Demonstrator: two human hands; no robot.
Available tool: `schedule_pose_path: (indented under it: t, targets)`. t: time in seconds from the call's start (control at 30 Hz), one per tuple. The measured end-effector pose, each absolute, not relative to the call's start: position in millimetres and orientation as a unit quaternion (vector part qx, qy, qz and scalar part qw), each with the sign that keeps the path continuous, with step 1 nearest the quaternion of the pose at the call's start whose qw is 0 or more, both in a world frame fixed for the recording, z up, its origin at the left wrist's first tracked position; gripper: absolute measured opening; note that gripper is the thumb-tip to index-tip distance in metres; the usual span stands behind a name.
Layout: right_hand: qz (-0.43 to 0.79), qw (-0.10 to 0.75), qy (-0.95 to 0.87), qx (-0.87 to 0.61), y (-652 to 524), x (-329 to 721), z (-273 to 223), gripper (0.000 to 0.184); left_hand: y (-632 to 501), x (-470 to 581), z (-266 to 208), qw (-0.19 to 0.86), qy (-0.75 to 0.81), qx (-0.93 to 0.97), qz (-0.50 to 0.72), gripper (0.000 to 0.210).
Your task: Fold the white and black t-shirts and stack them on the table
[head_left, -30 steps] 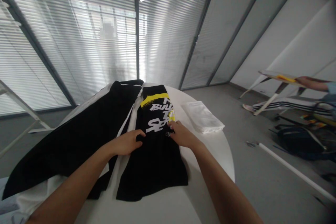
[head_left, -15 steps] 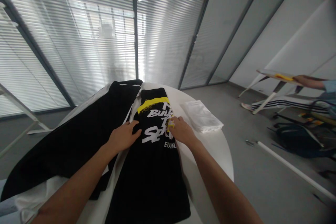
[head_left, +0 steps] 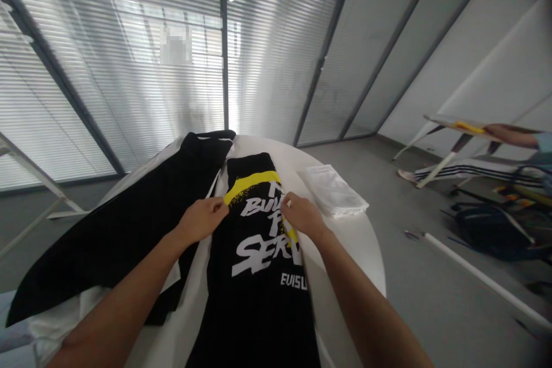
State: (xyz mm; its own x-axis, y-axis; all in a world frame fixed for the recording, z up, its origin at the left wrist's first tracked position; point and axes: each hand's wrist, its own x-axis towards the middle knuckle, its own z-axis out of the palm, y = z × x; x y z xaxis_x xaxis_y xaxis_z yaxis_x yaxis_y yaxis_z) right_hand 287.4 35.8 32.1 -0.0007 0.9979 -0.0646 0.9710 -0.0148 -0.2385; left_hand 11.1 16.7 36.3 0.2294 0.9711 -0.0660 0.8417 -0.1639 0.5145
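A black garment with white lettering and a yellow band, a folded T-shirt by its look [head_left: 259, 310], lies lengthwise on the white round table [head_left: 366, 253]. My left hand [head_left: 206, 217] pinches its left edge beside the yellow band. On the opposite edge, my right hand [head_left: 301, 213] has its fingers closed on the cloth near the lettering. Both hands sit at about the same height along the garment. To the left, a larger black garment [head_left: 142, 224] is spread over the table and drapes toward the near left.
A folded white cloth [head_left: 335, 190] rests on the table's right side. Whitish fabric [head_left: 56, 322] shows at the near left. On the floor at right are a white pole [head_left: 483, 279] and a dark bag [head_left: 494, 230]. Another person's hand [head_left: 502, 132] touches a yellow item on a farther table.
The printed garment has slid toward me, with more of its lettering showing. My fingers, spread on it before, are now closed on its two side edges.
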Motion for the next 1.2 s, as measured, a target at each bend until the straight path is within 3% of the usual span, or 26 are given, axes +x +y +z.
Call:
schedule_pose_path:
  t: [0.1, 0.2, 0.37, 0.47, 0.7, 0.93, 1.07, 1.2]
  targets:
    - [0.091, 0.077, -0.691, -0.713, 36, 285, 23, 0.034, 17, 17, 32, 0.137, 0.635, 0.749, 0.131, 0.041]
    - [0.088, 0.09, -0.724, -0.678, 36, 285, 17, 0.039, 15, 21, 28, 0.116, 0.64, 0.753, 0.099, 0.043]
    - [0.129, 0.037, -0.751, -0.646, 36, 287, 23, 0.026, 14, 15, 31, 0.148, 0.622, 0.765, 0.073, 0.048]
    - [0.137, 0.008, -0.746, -0.651, 35, 285, 30, 0.022, 16, 11, 35, 0.183, 0.604, 0.774, 0.055, 0.032]
    - [0.051, 0.114, -0.72, -0.683, 36, 281, 21, 0.036, 18, 20, 29, 0.114, 0.595, 0.785, 0.13, 0.042]
    - [0.073, 0.051, -0.734, -0.674, 40, 283, 20, 0.027, 23, 14, 25, 0.193, 0.569, 0.787, 0.143, 0.042]
    - [0.064, 0.116, -0.699, -0.703, 40, 282, 18, 0.03, 27, 14, 19, 0.189, 0.584, 0.764, 0.197, 0.044]
    - [0.054, 0.138, -0.705, -0.693, 41, 281, 13, 0.035, 28, 18, 15, 0.165, 0.548, 0.804, 0.16, 0.036]
